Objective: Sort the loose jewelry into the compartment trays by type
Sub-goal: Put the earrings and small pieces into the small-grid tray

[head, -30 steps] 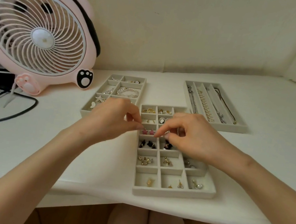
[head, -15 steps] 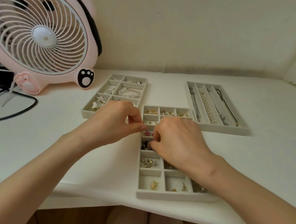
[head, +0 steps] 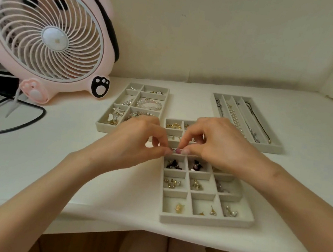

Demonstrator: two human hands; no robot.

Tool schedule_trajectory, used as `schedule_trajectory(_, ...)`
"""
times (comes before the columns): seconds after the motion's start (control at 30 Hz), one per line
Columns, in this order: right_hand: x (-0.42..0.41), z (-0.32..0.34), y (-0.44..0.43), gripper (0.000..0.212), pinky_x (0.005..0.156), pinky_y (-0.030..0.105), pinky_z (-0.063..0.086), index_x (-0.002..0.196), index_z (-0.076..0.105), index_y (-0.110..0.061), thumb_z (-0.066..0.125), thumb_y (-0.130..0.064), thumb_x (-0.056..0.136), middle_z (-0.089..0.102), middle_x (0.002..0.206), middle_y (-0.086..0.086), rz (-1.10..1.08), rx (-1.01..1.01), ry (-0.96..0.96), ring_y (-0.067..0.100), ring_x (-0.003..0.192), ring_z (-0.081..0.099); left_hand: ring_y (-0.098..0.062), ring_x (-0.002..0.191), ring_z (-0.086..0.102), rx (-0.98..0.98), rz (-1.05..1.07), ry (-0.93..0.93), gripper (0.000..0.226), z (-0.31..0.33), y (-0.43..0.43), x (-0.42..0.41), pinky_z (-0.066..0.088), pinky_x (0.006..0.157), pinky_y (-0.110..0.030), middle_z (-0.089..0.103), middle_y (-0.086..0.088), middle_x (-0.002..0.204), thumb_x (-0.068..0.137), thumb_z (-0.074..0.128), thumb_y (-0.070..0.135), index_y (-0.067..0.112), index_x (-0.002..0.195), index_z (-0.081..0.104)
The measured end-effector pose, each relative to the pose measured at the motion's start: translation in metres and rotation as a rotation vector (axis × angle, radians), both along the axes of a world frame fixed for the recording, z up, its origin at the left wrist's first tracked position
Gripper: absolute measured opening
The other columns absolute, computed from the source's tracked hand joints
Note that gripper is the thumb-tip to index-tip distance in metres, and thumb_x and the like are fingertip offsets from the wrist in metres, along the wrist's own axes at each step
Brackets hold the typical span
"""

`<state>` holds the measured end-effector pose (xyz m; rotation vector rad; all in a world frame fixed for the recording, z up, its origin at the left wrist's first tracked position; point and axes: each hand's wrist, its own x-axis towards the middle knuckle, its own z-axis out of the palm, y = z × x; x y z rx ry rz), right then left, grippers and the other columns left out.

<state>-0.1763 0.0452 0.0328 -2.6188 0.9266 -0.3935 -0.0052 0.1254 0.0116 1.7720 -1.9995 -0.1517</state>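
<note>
A grey many-compartment earring tray (head: 206, 221) lies near the table's front edge with small gold, silver and black pieces in its cells. My left hand (head: 136, 141) and my right hand (head: 216, 145) meet above its upper rows. Between their fingertips is a small pink earring (head: 178, 151); both hands pinch it. A second tray (head: 106, 127) behind my left hand holds brooches, a star pin and a bead bracelet. A third tray (head: 272, 149) at the right holds necklaces in long slots. The earring tray's middle rows are hidden under my hands.
A pink desk fan (head: 48, 36) with paw marks stands at the back left, its black cable (head: 24, 124) looping over the white table. Walls close the back and right side. My knees show below the table's front edge.
My right hand lifted from the tray's middle cells toward my left hand, and both now pinch the pink earring above the tray. The black pieces below are uncovered again.
</note>
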Motion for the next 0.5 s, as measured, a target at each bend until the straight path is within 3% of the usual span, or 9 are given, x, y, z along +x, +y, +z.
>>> schedule_trajectory(0.07, -0.002, -0.003, -0.003, 0.008, 0.064, 0.026, 0.039, 0.083, 0.073, -0.035, 0.071, -0.027, 0.082, 0.05, 0.074, -0.012, 0.083, -0.024, 0.024, 0.002, 0.068, 0.045, 0.005, 0.076, 0.045, -0.007, -0.047, -0.033, 0.01, -0.003, -0.001, 0.001, 0.033, 0.063, -0.015, 0.048, 0.014, 0.075, 0.082, 0.066, 0.037, 0.028, 0.079, 0.069)
schedule_trajectory(0.2, 0.004, -0.012, -0.001, 0.009, 0.06, 0.019, 0.033, 0.089, 0.072, -0.038, 0.07, -0.032, 0.082, 0.044, 0.072, -0.014, 0.196, -0.095, 0.064, -0.001, 0.067, 0.042, 0.005, 0.076, 0.045, -0.07, -0.03, -0.027, 0.007, -0.005, -0.004, 0.002, 0.031, 0.061, -0.017, 0.048, 0.015, 0.078, 0.08, 0.068, 0.036, 0.033, 0.08, 0.061)
schedule_trajectory(0.33, 0.01, -0.014, -0.005, 0.013, 0.06, 0.021, 0.035, 0.094, 0.071, -0.036, 0.071, -0.032, 0.081, 0.043, 0.072, -0.014, 0.243, -0.141, 0.085, 0.0, 0.067, 0.042, 0.002, 0.079, 0.045, -0.049, -0.023, 0.04, 0.023, -0.004, -0.003, 0.003, 0.035, 0.065, -0.019, 0.05, 0.015, 0.085, 0.079, 0.069, 0.026, 0.037, 0.084, 0.05)
schedule_trajectory(0.5, 0.016, -0.015, -0.01, 0.009, 0.062, 0.024, 0.036, 0.087, 0.074, -0.034, 0.073, -0.029, 0.08, 0.046, 0.073, -0.015, 0.298, -0.107, 0.094, 0.0, 0.067, 0.044, -0.005, 0.077, 0.047, -0.096, 0.053, 0.091, 0.019, -0.005, -0.004, 0.007, 0.04, 0.068, -0.023, 0.054, 0.012, 0.087, 0.081, 0.057, 0.01, 0.027, 0.091, 0.058)
